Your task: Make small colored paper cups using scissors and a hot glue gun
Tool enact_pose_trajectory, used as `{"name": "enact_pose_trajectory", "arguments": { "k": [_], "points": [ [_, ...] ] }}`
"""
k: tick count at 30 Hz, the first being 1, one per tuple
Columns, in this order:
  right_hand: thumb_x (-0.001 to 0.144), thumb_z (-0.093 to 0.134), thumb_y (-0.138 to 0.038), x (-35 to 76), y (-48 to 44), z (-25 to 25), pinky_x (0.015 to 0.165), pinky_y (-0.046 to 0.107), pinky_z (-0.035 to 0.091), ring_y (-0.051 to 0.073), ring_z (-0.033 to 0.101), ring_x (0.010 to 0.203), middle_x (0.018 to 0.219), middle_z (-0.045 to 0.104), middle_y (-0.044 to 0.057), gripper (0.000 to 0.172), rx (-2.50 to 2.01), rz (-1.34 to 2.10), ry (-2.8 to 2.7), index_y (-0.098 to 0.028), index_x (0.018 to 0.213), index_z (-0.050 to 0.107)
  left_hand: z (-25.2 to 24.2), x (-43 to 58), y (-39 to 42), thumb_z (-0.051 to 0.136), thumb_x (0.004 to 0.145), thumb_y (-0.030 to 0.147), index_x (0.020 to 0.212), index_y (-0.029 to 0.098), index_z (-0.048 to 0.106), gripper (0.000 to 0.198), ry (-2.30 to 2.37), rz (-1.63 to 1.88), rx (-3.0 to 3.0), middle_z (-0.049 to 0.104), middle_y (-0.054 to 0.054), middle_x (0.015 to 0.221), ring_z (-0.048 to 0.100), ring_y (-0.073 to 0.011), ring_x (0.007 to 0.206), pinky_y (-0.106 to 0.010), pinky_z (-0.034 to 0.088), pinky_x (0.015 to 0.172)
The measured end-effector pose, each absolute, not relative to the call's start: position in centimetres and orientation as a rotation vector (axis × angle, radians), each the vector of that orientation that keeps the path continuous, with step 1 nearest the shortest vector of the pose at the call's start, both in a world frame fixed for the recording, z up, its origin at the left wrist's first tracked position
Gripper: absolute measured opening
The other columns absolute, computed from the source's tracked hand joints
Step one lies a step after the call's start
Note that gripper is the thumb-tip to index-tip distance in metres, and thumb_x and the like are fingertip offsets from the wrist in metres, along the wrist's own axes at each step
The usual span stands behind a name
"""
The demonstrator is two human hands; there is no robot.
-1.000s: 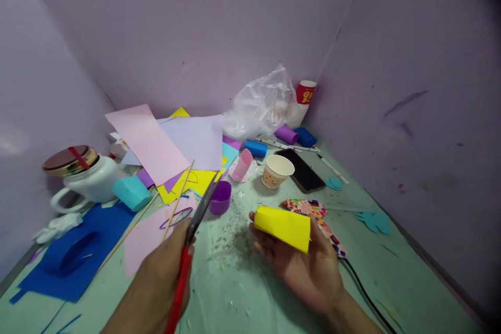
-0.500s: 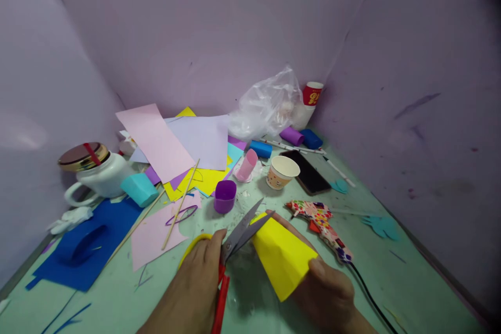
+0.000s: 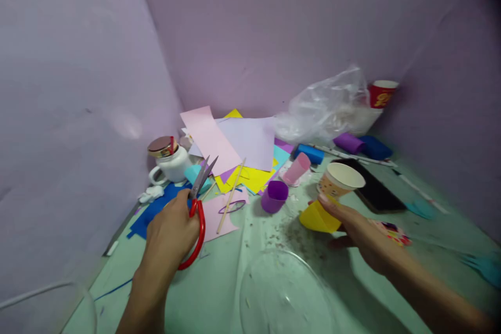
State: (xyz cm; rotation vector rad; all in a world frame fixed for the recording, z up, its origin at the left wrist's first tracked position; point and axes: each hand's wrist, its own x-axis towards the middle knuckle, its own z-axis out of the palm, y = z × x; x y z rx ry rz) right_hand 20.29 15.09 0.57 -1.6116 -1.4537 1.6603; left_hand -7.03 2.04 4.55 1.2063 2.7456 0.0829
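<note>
My left hand [image 3: 172, 229] is closed round the red-handled scissors [image 3: 199, 219], whose blades point up and away, slightly apart. Between the fingers and thumb of my right hand [image 3: 358, 224] is a folded yellow paper piece [image 3: 320, 216], held just in front of a patterned paper cup [image 3: 340, 180]. A purple paper cup [image 3: 274, 197] stands to the left of that hand, and a pink paper tube [image 3: 296, 168] tilts on a small white base behind it. The glue gun [image 3: 391, 232] is mostly hidden by my right hand and forearm.
Coloured paper sheets [image 3: 250, 141] lie piled at the back, near a plastic bag [image 3: 321, 107]. A white lidded mug [image 3: 172, 164] stands at left by blue paper [image 3: 151, 216]. A phone [image 3: 376, 188] lies at right. A clear round disc [image 3: 282, 292] is in front.
The scissors have moved left, away from the yellow paper. My right hand has shifted forward with the paper, towards the patterned cup. The view has turned left.
</note>
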Motion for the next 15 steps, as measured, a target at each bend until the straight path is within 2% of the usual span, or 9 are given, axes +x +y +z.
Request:
{"name": "enact_pose_trajectory", "arguments": {
  "k": [2, 4, 8, 12, 15],
  "points": [
    [0.076, 0.051, -0.066, 19.3, 16.2, 0.9, 0.053, 0.033, 0.051, 0.027, 0.065, 0.075, 0.097, 0.069, 0.013, 0.056, -1.764, 1.553, -1.59, -0.019, 0.102, 0.066, 4.1, -7.6, 1.9, 0.032, 0.086, 0.028, 0.12, 0.021, 0.048, 0.039, 2.733, 0.072, 1.214, 0.068, -0.013, 0.107, 0.064, -0.0326, 0.096, -0.036, 0.043, 0.068],
    [0.078, 0.045, -0.067, 18.5, 16.8, 0.9, 0.054, 0.034, 0.052, 0.026, 0.065, 0.071, 0.099, 0.069, 0.014, 0.058, -1.817, 1.484, -1.654, -0.019, 0.103, 0.065, 3.5, -7.4, 1.9, 0.035, 0.084, 0.025, 0.116, 0.021, 0.051, 0.036, 2.686, 0.053, 1.258, 0.069, -0.012, 0.104, 0.065, -0.0303, 0.094, -0.034, 0.042, 0.067],
    [0.08, 0.042, -0.068, 17.5, 16.6, 0.7, 0.053, 0.034, 0.056, 0.032, 0.065, 0.092, 0.118, 0.063, 0.015, 0.064, -1.762, 1.52, -1.575, -0.019, 0.118, 0.058, 2.0, -6.1, 2.4, 0.042, 0.079, 0.02, 0.104, 0.02, 0.055, 0.029, 2.559, -0.006, 1.36, 0.07, -0.011, 0.1, 0.066, -0.0275, 0.09, -0.032, 0.043, 0.065],
    [0.08, 0.04, -0.069, 17.6, 16.3, 1.1, 0.048, 0.032, 0.058, 0.039, 0.05, 0.119, 0.138, 0.048, 0.015, 0.069, -1.686, 1.442, -1.606, -0.019, 0.125, 0.054, 1.2, -5.8, 2.9, 0.039, 0.081, 0.021, 0.104, 0.019, 0.054, 0.027, 2.526, -0.04, 1.374, 0.07, -0.013, 0.102, 0.066, -0.0288, 0.09, -0.034, 0.045, 0.066],
    [0.082, 0.039, -0.067, 18.2, 16.2, 2.3, 0.046, 0.028, 0.057, 0.037, 0.051, 0.116, 0.141, 0.044, 0.012, 0.067, -1.665, 1.371, -1.721, -0.021, 0.129, 0.051, 1.1, -6.1, 2.8, 0.037, 0.081, 0.018, 0.106, 0.02, 0.052, 0.03, 2.517, -0.043, 1.374, 0.069, -0.013, 0.103, 0.066, -0.0311, 0.093, -0.037, 0.046, 0.069]
  ]
}}
